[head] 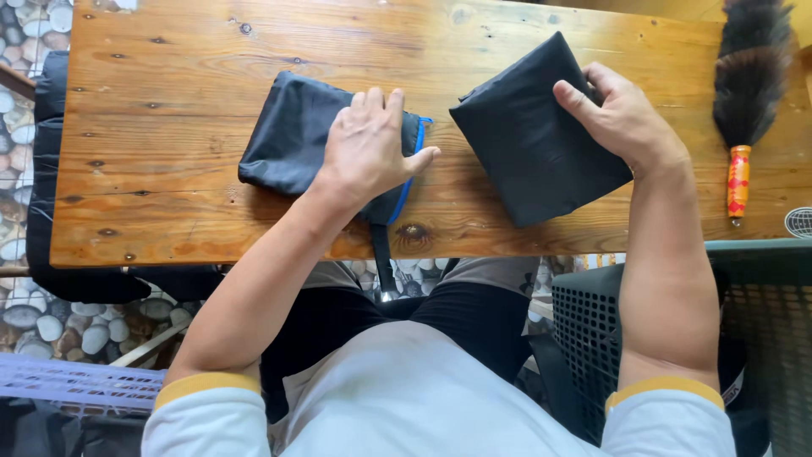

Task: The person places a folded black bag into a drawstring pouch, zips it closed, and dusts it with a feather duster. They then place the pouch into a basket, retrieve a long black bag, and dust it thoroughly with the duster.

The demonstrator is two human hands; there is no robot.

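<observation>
On the wooden table [211,76], the left hand [368,144] presses flat on a blue-trimmed dark pouch [292,135]. The right hand [622,114] grips the far corner of a folded black cloth [533,140]. A feather duster [748,80] lies near it.

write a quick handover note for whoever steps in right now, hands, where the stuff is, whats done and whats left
Left hand: flat, palm down on the dark pouch with blue trim, gripping nothing.
Right hand: fingers on the top right edge of the folded black fabric.
Both lie side by side, apart, on the wooden table. A feather duster lies at the right edge.
Done: fabric folded to a square.
Left: fabric still outside the pouch.
</observation>
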